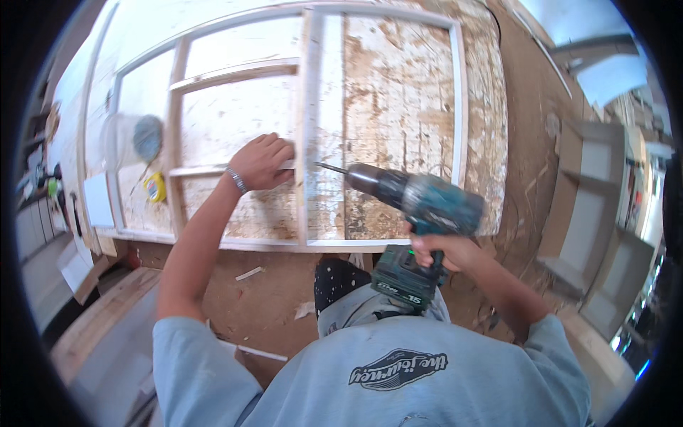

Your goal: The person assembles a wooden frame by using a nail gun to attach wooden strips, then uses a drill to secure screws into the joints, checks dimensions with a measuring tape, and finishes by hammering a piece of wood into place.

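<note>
Right hand (452, 252) closed round the grip of a teal-and-black cordless drill (442, 205), battery pack (403, 276) below and left of that hand; left hand (263, 162) lies over the near end of a thin wooden crossrail (203, 171), fingers bent; underside hidden, so cannot tell whether it pinches or only presses.

Crossrail runs out leftward from under the left hand; its other end meets an upright (302, 117) just right of that hand; drill bit (331, 169) points at the far face of this upright, roughly in line with the crossrail; contact at the tip cannot be told, nor whether a screw sits there.

Good practice, as I judge it: butt the crossrail squarely and flush against the upright before any trigger; brace with the left hand against the push, fingertips back from the bit's line, since a tip breaking through would come out towards them; level the drill so bit and crossrail share one axis; start slow, press straight, ease off near depth; thin stock likely to split if driven hard; watch for the frame creeping left on the worktable (398, 85) beneath it.
</note>
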Demonstrator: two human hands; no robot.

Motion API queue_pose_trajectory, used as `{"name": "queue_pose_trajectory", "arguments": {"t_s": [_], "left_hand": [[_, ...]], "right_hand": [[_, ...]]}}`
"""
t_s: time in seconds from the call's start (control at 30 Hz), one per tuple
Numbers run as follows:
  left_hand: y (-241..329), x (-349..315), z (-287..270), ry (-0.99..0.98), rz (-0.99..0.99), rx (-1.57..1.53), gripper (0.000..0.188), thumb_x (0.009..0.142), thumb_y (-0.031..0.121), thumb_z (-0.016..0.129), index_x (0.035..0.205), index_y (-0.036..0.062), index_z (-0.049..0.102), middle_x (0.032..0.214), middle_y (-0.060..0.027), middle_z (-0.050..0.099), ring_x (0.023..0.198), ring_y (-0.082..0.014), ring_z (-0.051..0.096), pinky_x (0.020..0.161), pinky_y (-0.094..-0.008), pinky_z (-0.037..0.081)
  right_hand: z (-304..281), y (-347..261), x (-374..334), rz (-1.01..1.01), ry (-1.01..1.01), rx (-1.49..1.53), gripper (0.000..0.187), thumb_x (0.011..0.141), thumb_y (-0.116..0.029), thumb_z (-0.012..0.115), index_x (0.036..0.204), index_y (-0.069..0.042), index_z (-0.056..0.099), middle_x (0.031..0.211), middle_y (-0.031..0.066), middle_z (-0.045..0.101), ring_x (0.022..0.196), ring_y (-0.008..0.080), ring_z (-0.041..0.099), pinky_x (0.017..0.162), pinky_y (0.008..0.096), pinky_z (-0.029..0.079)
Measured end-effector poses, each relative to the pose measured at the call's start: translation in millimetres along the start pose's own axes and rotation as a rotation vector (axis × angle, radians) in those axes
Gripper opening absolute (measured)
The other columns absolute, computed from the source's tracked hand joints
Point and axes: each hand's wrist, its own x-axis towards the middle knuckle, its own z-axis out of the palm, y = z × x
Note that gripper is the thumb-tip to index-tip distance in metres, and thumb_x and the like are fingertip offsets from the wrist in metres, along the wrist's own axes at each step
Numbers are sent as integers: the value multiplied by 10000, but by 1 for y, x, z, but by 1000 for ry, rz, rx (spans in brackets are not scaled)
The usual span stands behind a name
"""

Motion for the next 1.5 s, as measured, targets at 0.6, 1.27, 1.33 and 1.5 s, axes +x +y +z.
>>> {"name": "queue_pose_trajectory", "arguments": {"t_s": [0.6,1.27,1.33,1.5], "left_hand": [[340,-393,123,976,-1316,-785,282,1018,183,543,1166,16,717,1014,-138,740,959,-278,711,867,-376,535],[250,-675,73,1194,-2062,-357,370,1011,312,631,906,-25,743,654,-89,634,636,-115,556,601,-309,448],[215,-717,108,1100,-2095,-328,366,999,316,643,925,-29,738,674,-93,636,638,-126,571,607,-314,463],[212,-807,181,886,-2219,-937,376,958,346,664,918,-21,731,743,-94,665,639,-186,628,636,-378,505]], "right_hand": [[246,131,-5,-867,-359,-1408,307,920,-112,752,1202,-36,657,981,71,704,820,169,662,717,313,533],[674,121,293,-1084,-315,-1022,281,932,-129,690,1186,-21,637,697,16,613,614,101,578,609,295,464],[728,105,357,-1138,-324,-893,235,932,-136,696,1128,-16,648,708,19,616,646,98,589,633,294,470],[834,52,534,-1255,-263,-682,138,934,-143,723,947,-21,659,751,28,644,706,103,614,679,292,490]]}}
